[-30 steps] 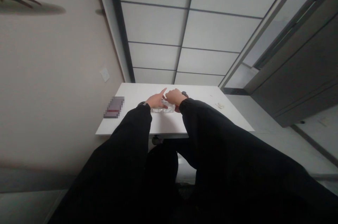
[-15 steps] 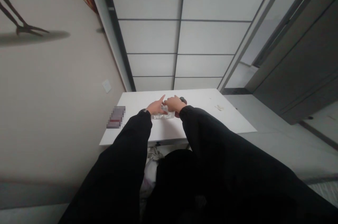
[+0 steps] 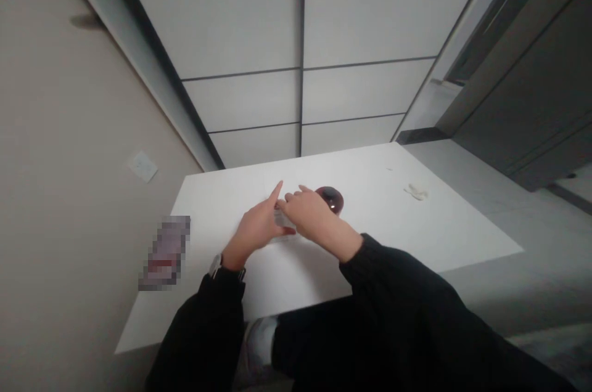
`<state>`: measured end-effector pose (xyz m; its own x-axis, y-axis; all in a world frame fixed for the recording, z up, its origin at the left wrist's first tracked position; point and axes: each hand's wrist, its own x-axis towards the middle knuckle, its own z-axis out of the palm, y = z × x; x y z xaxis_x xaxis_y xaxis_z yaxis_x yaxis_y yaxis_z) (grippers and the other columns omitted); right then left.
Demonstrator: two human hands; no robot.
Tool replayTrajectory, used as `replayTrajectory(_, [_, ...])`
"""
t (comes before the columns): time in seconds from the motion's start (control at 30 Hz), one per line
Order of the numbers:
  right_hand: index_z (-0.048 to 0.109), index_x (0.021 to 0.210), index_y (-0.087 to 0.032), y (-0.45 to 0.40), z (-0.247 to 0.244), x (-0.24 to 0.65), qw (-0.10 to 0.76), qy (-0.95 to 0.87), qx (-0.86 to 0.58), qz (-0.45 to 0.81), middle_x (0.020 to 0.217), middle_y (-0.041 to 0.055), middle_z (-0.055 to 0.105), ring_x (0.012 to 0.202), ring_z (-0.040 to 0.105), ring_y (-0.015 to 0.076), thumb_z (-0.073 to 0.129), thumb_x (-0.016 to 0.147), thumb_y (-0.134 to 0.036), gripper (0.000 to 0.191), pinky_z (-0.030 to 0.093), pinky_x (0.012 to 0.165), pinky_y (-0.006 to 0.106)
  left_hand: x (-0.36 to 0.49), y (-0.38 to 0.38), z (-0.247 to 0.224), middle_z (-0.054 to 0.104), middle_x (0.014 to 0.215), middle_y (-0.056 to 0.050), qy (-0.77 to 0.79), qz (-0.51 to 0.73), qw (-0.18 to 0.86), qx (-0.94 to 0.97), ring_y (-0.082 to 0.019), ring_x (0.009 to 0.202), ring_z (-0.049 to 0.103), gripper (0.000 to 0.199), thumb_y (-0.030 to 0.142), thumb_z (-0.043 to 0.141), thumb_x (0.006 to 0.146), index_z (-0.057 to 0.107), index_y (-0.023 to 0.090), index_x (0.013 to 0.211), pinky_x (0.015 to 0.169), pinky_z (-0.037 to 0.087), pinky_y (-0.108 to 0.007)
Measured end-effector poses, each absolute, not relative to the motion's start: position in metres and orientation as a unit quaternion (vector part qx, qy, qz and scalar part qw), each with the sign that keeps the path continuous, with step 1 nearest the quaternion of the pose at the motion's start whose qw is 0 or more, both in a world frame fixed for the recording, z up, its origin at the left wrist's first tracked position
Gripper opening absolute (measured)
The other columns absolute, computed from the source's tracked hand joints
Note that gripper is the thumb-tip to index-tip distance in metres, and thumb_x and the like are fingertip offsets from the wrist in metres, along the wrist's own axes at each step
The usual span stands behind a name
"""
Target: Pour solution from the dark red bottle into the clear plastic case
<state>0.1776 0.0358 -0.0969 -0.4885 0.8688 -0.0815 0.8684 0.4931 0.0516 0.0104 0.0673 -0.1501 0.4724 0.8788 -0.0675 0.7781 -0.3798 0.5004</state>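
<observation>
A clear plastic container rests on the white table, mostly covered by my hands. My left hand is around its left side, thumb along the near edge and one finger pointing up and away. My right hand reaches over from the right with its fingers bent together above the container, by the left fingers. What those right fingertips hold is hidden. Just behind my right hand stands a shiny round brown-red object with a dark top, partly covered.
A blurred-out flat item lies at the table's left edge. Toward the right is a small crumpled pale piece, with a tiny scrap behind it. White panelled sliding doors rise behind the table; a wall is at left.
The view has come closer and tilted down, so the table looks larger. Both hands stay together at the clear container, and more of the round brown-red object shows.
</observation>
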Motion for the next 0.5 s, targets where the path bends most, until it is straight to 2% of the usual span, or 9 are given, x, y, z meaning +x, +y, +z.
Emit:
replayTrajectory(0.07, [0.069, 0.139, -0.014, 0.037, -0.099, 0.176, 0.041, 0.859, 0.511, -0.006, 0.117, 0.0177, 0.081, 0.104, 0.080, 0.0274, 0.060, 0.103, -0.011, 0.038, 0.059, 0.082, 0.038, 0.008, 0.066, -0.153, 0.074, 0.144, -0.016, 0.523, 0.106, 0.237, 0.812, -0.041, 0.132, 0.071, 0.130, 0.040, 0.093, 0.078, 0.010, 0.028, 0.178, 0.101, 0.057, -0.046])
replayTrajectory(0.13, [0.069, 0.138, -0.015, 0.038, -0.102, 0.177, 0.037, 0.857, 0.514, -0.009, 0.112, 0.0175, 0.081, 0.097, 0.080, 0.0274, 0.059, 0.103, -0.011, 0.037, 0.058, 0.072, 0.037, 0.005, 0.066, -0.157, 0.075, 0.142, -0.013, 0.526, 0.107, 0.240, 0.809, -0.039, 0.130, 0.073, 0.129, 0.035, 0.093, 0.077, 0.011, 0.030, 0.177, 0.100, 0.058, -0.045])
replayTrajectory(0.3, [0.073, 0.133, -0.018, 0.040, -0.107, 0.184, 0.017, 0.881, 0.472, -0.012, 0.116, 0.0151, 0.081, 0.102, 0.078, 0.0297, 0.066, 0.098, -0.015, 0.035, 0.061, 0.083, 0.042, 0.003, 0.065, -0.161, 0.077, 0.139, -0.006, 0.499, 0.132, 0.259, 0.817, -0.033, 0.127, 0.075, 0.130, 0.031, 0.090, 0.077, 0.006, 0.035, 0.177, 0.103, 0.060, -0.045])
replayTrajectory(0.5, [0.075, 0.132, -0.019, 0.034, -0.117, 0.185, 0.003, 0.874, 0.487, 0.009, 0.102, 0.0142, 0.082, 0.090, 0.077, 0.0275, 0.057, 0.104, -0.012, 0.034, 0.060, 0.072, 0.041, 0.008, 0.063, -0.155, 0.077, 0.140, -0.005, 0.505, 0.133, 0.272, 0.808, -0.032, 0.128, 0.075, 0.135, 0.025, 0.089, 0.076, 0.000, 0.037, 0.176, 0.106, 0.061, -0.048])
